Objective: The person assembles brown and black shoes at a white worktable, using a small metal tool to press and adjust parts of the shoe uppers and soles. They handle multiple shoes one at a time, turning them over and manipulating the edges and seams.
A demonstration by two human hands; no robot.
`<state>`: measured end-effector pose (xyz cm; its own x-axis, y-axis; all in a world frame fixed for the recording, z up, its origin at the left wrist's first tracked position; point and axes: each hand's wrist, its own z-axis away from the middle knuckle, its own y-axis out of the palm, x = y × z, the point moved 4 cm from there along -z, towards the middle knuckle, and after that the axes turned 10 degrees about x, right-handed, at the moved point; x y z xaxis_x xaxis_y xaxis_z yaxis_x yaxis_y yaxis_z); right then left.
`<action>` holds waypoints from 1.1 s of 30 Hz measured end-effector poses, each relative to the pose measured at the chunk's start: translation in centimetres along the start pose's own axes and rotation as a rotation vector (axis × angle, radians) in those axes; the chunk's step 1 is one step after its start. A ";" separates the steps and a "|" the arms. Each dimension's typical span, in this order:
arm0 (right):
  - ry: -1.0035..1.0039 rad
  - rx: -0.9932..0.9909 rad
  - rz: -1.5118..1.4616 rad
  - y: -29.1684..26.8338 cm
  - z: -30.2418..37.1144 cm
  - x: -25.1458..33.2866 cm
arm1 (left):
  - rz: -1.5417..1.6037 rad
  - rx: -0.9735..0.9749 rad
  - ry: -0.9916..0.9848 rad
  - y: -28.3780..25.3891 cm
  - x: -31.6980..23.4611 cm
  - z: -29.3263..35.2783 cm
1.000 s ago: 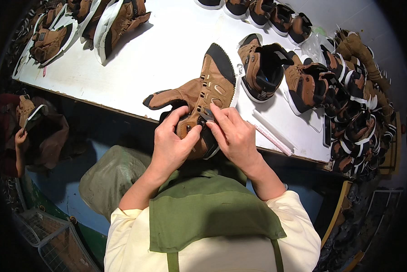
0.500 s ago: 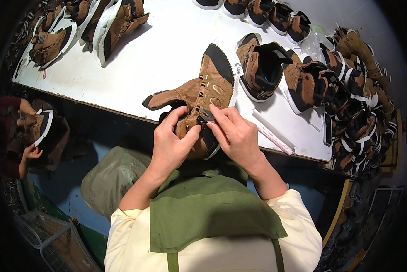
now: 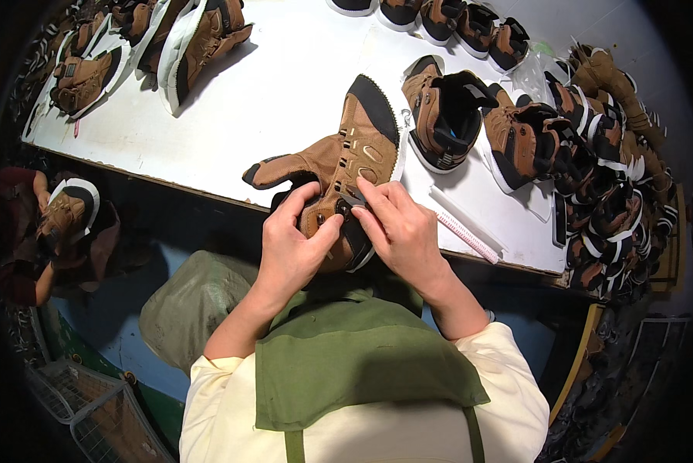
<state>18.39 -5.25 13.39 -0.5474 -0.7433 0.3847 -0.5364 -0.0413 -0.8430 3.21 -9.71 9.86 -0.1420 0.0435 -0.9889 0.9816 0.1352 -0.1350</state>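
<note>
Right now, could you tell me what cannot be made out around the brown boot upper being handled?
- Head view: the near end of the brown boot upper is covered by the left hand and right hand.
- What the fingertips pinch is too small to tell.
- The shoes piled at right blur into the dark fisheye rim.

Both hands (image 3: pixel 346 231) gripping brown shoe upper (image 3: pixel 346 158), white table (image 3: pixel 285 85)

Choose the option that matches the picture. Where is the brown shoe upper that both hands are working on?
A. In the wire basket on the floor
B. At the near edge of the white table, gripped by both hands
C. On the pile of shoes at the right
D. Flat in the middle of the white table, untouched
B: the left hand and right hand both grip the brown shoe upper at the white table's near edge.
</note>
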 end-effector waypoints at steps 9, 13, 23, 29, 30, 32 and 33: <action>-0.017 -0.052 -0.119 0.6 0.0 -0.7 | -0.017 -0.001 -0.013 -0.1 0.1 0.0; -0.054 -0.059 -0.159 0.9 0.0 -1.0 | -0.029 -0.016 -0.006 -0.1 0.2 0.0; -0.057 -0.032 -0.273 0.9 0.2 -1.3 | -0.114 -0.036 0.112 -0.2 -1.2 0.1; 0.016 -0.011 -0.404 0.9 0.0 -1.7 | -0.296 -0.053 0.243 -0.4 -1.6 -0.2; 0.038 0.004 -0.408 0.9 -0.1 -1.8 | -0.363 -0.055 0.269 -0.5 -1.9 -0.3; 0.081 0.034 -0.417 1.0 -0.2 -2.1 | -0.472 -0.069 0.301 -0.8 -2.2 -0.4; 0.093 0.054 -0.424 1.0 -0.3 -2.1 | -0.515 -0.080 0.306 -1.0 -2.1 -0.6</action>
<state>18.78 -3.49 11.82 -0.3424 -0.5901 0.7311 -0.6932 -0.3666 -0.6206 2.41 -9.33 12.12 -0.6385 0.2338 -0.7332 0.7658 0.2883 -0.5749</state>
